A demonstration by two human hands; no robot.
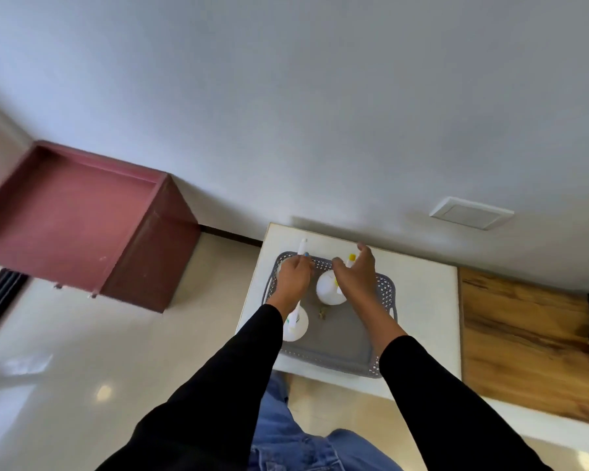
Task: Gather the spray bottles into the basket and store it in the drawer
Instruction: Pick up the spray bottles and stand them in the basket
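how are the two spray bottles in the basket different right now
The left bottle stands at the basket's near-left side with a blue-green head; the right bottle sits farther back with a yellow head. The left hand grips the left bottle's nozzle; the right hand hovers open over the other. Both are white and round-bodied.

Both black-sleeved arms extend forward; left hand (291,278) curled in a grip, right hand (356,277) open, fingers spread.
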